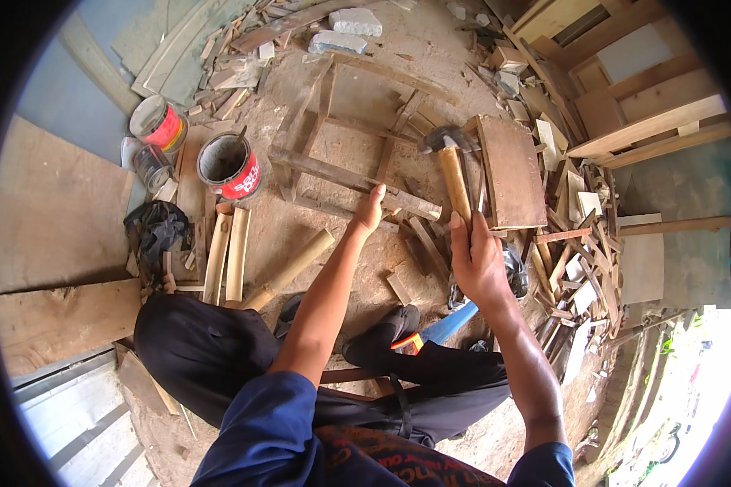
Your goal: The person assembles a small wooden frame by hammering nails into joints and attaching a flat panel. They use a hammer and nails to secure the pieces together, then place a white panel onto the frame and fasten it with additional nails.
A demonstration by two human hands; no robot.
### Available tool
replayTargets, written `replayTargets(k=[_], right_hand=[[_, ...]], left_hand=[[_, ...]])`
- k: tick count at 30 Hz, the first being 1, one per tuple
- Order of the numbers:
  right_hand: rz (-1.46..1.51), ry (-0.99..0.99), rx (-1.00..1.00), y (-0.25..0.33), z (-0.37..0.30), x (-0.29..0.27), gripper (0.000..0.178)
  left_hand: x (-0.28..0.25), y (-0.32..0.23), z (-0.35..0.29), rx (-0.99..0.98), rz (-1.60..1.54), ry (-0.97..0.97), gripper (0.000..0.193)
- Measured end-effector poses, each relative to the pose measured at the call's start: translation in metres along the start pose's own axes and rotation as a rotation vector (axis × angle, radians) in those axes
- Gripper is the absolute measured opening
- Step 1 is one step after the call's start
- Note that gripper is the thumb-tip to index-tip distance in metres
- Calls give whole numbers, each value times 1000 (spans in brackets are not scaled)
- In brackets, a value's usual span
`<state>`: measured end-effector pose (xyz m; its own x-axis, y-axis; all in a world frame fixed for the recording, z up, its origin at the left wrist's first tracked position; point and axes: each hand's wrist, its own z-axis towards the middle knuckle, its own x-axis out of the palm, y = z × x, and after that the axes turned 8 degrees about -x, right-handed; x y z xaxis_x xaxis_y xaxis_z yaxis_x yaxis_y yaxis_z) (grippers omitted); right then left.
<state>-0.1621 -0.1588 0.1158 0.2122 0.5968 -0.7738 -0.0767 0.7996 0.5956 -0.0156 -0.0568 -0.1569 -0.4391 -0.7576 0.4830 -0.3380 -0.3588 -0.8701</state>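
My right hand (479, 256) is wrapped round the wooden handle of a claw hammer (455, 174), its dark metal head raised up beside a brown wooden panel (509, 174). With my left hand (369, 209) I grip the near rail of a wooden frame (345, 180), fingers curled round the bar. The frame, built of worn square bars like a stool or small table frame without a top, lies on the dirt floor ahead of me. The hammer head is apart from the rail. Part of the rail is hidden under my left fingers.
At left stand a red paint can (234, 170), another red can (157, 123) and a tipped tin (153, 167). Bamboo pieces (288, 269) lie near my knee. A saw with an orange handle (408, 344) rests by my foot. Wood scraps (573, 268) pile up at right; concrete blocks (356, 23) lie at the back.
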Motion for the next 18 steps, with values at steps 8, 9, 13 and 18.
replayTargets(k=[8, 9, 13, 18], right_hand=[[-81, 130, -53, -21, -12, 7, 22], [-30, 106, 30, -1, -3, -2, 22], [330, -194, -40, 39, 9, -16, 25], [-151, 185, 52, -36, -39, 26, 24]], left_hand=[[6, -2, 2, 17, -23, 46, 60], [-1, 0, -1, 23, -3, 48, 61], [-16, 1, -1, 15, 41, 32, 60], [11, 8, -1, -71, -116, -48, 57]])
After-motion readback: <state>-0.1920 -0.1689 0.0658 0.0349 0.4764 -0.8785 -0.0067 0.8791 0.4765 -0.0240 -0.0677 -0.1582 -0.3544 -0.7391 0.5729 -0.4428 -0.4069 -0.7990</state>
